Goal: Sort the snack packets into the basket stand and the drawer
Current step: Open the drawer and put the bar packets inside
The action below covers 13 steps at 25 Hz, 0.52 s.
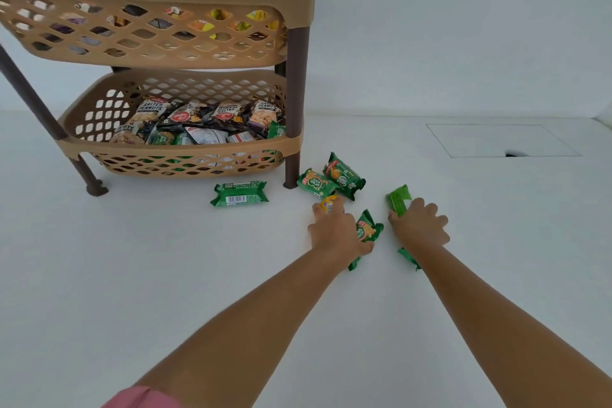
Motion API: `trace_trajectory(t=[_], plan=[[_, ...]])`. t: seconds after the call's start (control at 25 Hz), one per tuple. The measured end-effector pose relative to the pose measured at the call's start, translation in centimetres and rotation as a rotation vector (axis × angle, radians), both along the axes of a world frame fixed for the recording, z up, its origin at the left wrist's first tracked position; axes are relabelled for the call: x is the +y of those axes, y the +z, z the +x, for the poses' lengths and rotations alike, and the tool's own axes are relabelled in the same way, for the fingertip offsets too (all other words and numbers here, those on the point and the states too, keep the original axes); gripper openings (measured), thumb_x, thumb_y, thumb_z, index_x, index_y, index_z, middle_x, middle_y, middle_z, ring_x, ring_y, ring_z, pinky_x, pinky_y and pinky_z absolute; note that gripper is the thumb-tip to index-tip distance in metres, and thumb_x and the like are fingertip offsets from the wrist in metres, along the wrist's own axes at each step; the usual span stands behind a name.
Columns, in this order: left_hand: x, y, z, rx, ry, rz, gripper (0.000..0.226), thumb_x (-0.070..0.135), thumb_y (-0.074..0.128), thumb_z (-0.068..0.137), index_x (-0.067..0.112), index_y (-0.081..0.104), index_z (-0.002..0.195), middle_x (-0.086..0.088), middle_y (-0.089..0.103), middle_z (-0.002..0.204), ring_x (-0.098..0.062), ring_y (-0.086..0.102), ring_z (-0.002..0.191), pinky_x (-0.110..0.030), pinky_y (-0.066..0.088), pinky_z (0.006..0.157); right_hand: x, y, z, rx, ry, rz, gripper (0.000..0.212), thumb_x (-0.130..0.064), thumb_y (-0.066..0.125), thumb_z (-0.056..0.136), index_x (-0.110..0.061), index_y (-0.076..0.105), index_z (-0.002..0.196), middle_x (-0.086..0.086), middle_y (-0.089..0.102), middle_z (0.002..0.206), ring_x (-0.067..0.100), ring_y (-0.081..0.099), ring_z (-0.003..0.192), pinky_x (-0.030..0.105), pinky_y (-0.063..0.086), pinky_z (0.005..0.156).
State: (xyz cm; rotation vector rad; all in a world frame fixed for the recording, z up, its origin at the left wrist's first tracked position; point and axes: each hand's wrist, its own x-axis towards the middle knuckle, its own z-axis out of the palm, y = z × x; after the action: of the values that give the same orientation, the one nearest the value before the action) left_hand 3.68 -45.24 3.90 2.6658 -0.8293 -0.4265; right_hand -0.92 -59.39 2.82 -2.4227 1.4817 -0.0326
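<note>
I have both arms stretched forward over the white surface [132,275], into the small group of green packets that lie to the right of the basket stand [155,53]. My left hand [337,230] lies with curled fingers over a green packet [368,232]; the thumb side seems to press the packet's edge, and a small yellow packet [328,203] shows just past the fingertips. If this hand grips both or only one, I cannot tell. My right hand [419,223] is closed around another green packet [400,199], whose two ends stick out above and below the hand.

Three green packets are not yet taken: two [332,179] overlap near the stand's brown front leg [294,103], and one [239,193] lies alone, in front of the lower basket [185,149]. The lower basket already holds peanut packets and some green ones, so I judge the green ones belong there.

To do this step well, I should close each hand firmly on the middle of its packet, not on the crimped ends, which slip. Then I lift both straight up before I move left, so I do not push the loose packets against the leg. The drawer I cannot identify here.
</note>
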Motion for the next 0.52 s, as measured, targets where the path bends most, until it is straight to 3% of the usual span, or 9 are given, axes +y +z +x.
trace_trajectory(t=[0.24, 0.4, 0.52], plan=[[8.2, 0.2, -1.7, 0.09, 0.025, -0.268, 0.044, 0.049, 0.069, 0.071, 0.01, 0.067, 0.092, 0.008, 0.029, 0.144, -0.022, 0.029, 0.127, -0.035, 0.042, 0.093, 3.1, 1.1, -1.4, -0.194, 0.075, 0.167, 0.058, -0.049, 0.051, 0.088, -0.002, 0.044, 0.121, 0.022, 0.049, 0.12, 0.041, 0.048, 0.11, 0.046, 0.041, 0.094], [15.8, 1.3, -4.4, 0.284, 0.171, -0.58, 0.036, 0.039, 0.074, 0.072, 0.011, 0.065, 0.092, 0.009, 0.035, 0.136, -0.006, 0.04, 0.118, -0.025, 0.044, 0.086, 10.0, 3.2, -3.7, -0.482, 0.1, 0.548, 0.049, -0.048, 0.053, 0.087, -0.005, 0.05, 0.11, 0.014, 0.057, 0.09, 0.03, 0.058, 0.076, 0.036, 0.049, 0.068], [22.2, 2.4, -7.2, 0.473, 0.276, -0.775, 0.024, 0.029, 0.075, 0.074, 0.013, 0.059, 0.083, 0.013, 0.038, 0.126, 0.0, 0.045, 0.114, -0.008, 0.043, 0.079, 17.0, 4.6, -5.8, -0.551, 0.141, 0.76, 0.043, -0.05, 0.055, 0.085, -0.012, 0.053, 0.105, 0.012, 0.059, 0.085, 0.028, 0.06, 0.072, 0.035, 0.05, 0.065]])
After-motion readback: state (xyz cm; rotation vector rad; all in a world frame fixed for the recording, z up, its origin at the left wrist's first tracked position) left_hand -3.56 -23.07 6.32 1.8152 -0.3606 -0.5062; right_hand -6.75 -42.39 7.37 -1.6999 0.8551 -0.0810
